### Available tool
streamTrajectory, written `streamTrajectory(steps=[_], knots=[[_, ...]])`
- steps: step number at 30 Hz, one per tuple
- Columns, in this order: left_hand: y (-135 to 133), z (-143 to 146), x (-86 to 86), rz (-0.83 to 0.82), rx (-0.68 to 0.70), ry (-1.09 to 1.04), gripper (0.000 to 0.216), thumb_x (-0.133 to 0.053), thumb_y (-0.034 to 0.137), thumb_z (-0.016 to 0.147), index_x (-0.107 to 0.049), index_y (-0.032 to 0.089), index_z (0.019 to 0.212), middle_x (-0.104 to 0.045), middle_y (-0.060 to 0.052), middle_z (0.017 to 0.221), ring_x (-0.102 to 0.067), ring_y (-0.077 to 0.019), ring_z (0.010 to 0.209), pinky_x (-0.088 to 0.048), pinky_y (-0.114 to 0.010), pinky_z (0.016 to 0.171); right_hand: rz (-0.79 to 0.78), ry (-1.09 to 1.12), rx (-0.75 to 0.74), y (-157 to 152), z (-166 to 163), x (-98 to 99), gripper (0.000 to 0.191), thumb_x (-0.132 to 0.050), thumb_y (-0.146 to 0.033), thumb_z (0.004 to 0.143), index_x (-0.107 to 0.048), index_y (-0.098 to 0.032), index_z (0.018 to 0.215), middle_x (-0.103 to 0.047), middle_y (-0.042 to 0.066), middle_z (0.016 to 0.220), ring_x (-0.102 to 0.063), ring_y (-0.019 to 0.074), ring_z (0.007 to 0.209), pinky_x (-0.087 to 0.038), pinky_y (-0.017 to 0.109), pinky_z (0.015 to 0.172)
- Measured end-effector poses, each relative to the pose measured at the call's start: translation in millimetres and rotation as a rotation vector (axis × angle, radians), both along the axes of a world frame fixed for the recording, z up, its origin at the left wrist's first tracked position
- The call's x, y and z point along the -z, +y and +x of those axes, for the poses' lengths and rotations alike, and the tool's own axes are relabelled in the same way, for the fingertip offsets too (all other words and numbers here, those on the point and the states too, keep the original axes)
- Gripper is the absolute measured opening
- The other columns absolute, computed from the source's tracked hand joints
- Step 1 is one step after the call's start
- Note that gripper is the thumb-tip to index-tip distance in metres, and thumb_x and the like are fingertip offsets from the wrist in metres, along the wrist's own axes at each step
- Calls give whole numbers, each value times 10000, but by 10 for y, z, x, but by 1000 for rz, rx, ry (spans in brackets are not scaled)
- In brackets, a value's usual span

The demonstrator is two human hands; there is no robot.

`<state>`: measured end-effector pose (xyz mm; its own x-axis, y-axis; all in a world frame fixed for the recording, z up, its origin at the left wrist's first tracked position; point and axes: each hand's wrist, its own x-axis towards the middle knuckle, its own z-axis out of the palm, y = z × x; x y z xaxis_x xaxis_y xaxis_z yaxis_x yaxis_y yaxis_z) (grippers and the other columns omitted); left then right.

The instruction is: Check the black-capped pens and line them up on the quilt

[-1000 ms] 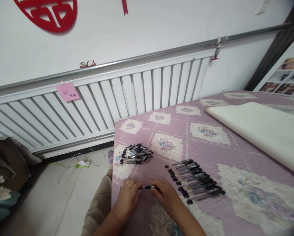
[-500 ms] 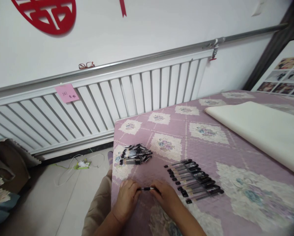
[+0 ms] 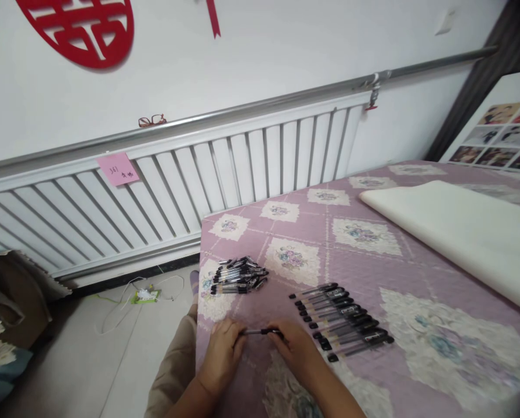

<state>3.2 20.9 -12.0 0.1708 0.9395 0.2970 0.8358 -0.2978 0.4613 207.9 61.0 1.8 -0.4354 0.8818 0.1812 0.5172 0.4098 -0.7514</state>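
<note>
A pen (image 3: 255, 332) with a clear barrel lies level between my two hands, just over the bedspread. My left hand (image 3: 223, 350) is closed, pinching its left end. The fingers of my right hand (image 3: 295, 349) close on the black end at the right, which looks like a cap; the fingertips partly hide it. Beyond my left hand is a pile of pens and loose black caps (image 3: 241, 274). To the right of my right hand, several capped pens (image 3: 345, 316) lie side by side in a slanting row.
A purple quilted bedspread (image 3: 295, 302) with floral patches covers the surface. A folded cream sheet (image 3: 464, 226) lies at the right. Behind the bed edge runs a white radiator (image 3: 260, 162), with a pink note (image 3: 118, 168) on it. A power strip (image 3: 145, 296) with cables is on the floor.
The pen's exposed tip no longer shows; a black cap-like piece now covers it at my right fingers. More clear barrel shows beside my left hand. The view has shifted slightly.
</note>
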Motion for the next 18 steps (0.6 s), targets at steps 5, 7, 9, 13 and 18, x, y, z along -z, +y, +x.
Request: streamTrajectory(steps=[5, 7, 9, 13, 18], knots=[[7, -9, -26, -9, -38, -76, 175, -454, 211, 877, -609, 217, 958, -625, -48, 907, -564, -208, 880, -444, -361, 798, 29, 27, 29, 24, 102, -10, 230, -443, -328, 871, -639, -210, 892, -681, 50, 863, -611, 205, 831, -454, 325, 757], [7, -12, -31, -3, -53, -110, 176, -447, 226, 883, -607, 215, 954, -625, -49, 897, -567, -203, 874, -450, -351, 795, 33, 34, 44, 25, 145, -24, 236, -435, -340, 874, -636, -217, 884, -680, 48, 853, -611, 205, 821, -456, 323, 749], [9, -15, -30, 9, -64, -136, 178, -445, 228, 885, -604, 215, 964, -625, -48, 902, -568, -199, 879, -454, -345, 797, 20, 51, 66, 25, 188, -43, 242, -425, -351, 879, -632, -225, 886, -679, 42, 846, -611, 199, 809, -458, 317, 741], [15, -21, -25, 19, -43, -132, 185, -456, 211, 878, -614, 224, 973, -631, -34, 893, -573, -193, 871, -453, -336, 795, -11, 79, 108, 23, 260, -79, 231, -430, -353, 873, -628, -234, 875, -677, 34, 836, -611, 194, 789, -461, 305, 711], [11, -9, -45, 13, -9, -103, 179, -461, 207, 883, -614, 213, 978, -630, -42, 893, -567, -199, 867, -447, -340, 786, -13, 80, 96, -13, 270, -117, 225, -439, -357, 873, -628, -235, 853, -671, 22, 807, -605, 182, 765, -453, 289, 696]])
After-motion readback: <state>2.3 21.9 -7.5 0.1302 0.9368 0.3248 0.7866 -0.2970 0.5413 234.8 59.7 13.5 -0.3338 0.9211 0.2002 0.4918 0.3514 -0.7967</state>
